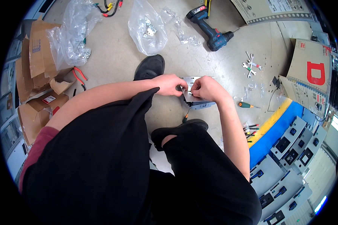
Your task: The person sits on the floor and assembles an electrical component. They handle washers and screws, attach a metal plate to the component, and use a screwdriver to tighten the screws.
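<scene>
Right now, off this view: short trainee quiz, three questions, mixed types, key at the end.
1. True or false: the left hand and right hand are both at the metal assembly.

2. What shows inside the clear bag just beyond the black shoe?
a) wrenches
b) small metal parts
c) pliers

3. Fill the gap: the cordless drill lies nearer the ____ hand.

Key: 1. true; 2. b; 3. right.
</scene>
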Tool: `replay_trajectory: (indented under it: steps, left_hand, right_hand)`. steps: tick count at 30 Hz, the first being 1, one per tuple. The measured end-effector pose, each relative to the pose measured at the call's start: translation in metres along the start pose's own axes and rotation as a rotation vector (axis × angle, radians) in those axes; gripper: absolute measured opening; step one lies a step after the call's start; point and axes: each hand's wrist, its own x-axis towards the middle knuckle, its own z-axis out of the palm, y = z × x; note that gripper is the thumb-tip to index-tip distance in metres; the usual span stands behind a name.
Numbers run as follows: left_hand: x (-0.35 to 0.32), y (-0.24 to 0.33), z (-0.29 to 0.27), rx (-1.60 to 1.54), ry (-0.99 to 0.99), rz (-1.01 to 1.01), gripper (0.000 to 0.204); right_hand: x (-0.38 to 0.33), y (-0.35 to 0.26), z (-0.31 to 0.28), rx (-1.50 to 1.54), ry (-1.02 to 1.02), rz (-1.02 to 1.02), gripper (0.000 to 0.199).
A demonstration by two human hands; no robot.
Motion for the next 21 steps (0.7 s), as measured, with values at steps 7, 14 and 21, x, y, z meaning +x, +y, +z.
replay_trajectory:
  steps: [7, 14, 21]
  left_hand:
    - [0.000, 0.002, 0.000, 0.006, -0.008, -0.025, 0.037]
    - [0.001, -0.001, 0.001, -0.006, 0.003, -0.014, 0.036]
    - [0.001, -0.003, 0.002, -0.007, 0.008, 0.005, 0.036]
  right_hand:
    - [0.005, 0.008, 0.000, 0.098, -0.011, 0.016, 0.019]
    - [0.006, 0.011, 0.001, 0.119, -0.039, -0.049, 0.018]
    - [0.009, 0.009, 0.004, -0.043, -0.035, -0.051, 0.023]
